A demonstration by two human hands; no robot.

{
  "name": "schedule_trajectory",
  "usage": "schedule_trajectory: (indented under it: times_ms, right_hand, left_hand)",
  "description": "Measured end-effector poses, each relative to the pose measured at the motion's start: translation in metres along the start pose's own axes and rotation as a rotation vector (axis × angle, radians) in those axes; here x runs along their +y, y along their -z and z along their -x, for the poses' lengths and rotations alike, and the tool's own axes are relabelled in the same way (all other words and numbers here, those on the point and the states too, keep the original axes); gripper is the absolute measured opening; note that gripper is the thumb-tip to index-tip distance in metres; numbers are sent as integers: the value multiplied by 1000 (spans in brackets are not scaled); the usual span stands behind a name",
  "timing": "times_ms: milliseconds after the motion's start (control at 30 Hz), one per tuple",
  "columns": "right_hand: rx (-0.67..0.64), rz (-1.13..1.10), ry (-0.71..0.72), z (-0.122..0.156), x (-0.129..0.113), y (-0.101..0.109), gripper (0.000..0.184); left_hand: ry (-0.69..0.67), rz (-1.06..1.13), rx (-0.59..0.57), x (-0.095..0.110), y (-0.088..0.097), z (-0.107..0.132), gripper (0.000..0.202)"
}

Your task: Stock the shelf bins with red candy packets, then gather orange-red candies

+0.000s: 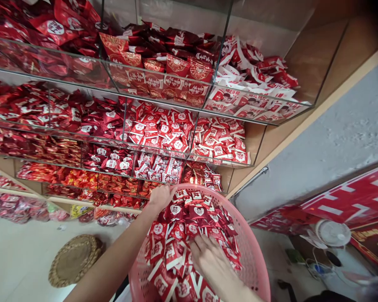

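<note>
A pink plastic basket (252,247) sits low in the middle, heaped with red and white candy packets (176,235). My left hand (160,197) grips the basket's far rim, fingers curled over the edge. My right hand (209,258) lies in the heap, its fingers spread and pushed in among the packets. Just beyond the basket stand tiered clear bins (164,138) full of similar red candy packets.
A higher bin (255,84) holds white and red packets at the upper right. A round woven mat (74,260) lies on the floor at the lower left. A small white fan (332,233) and red paper sheets (349,197) are at the right, by a grey wall.
</note>
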State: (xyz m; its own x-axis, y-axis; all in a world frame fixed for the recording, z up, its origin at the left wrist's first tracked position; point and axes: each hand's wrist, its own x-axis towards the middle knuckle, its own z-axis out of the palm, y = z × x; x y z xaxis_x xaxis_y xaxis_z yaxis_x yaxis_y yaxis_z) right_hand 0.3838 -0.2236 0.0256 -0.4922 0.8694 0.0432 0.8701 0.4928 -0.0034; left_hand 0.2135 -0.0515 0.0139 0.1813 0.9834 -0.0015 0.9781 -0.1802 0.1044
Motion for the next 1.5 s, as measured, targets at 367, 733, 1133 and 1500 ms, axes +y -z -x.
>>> schedule_trajectory:
  times_ms: [367,733,1133,1500]
  right_hand:
    - [-140,-176,94,-41,-25,37,22]
    - [-171,-232,503,-113,-48,-4,43]
    - [-319,-269,409,-103,-41,-7,30]
    - [-323,-245,365,-91,-46,-4,36]
  left_hand:
    - [8,6,-13,-1,-3,0,62]
    - [21,42,-34,-1,3,1,66]
    - [12,31,-30,-1,2,1,67]
    - [11,28,-39,-1,2,1,67]
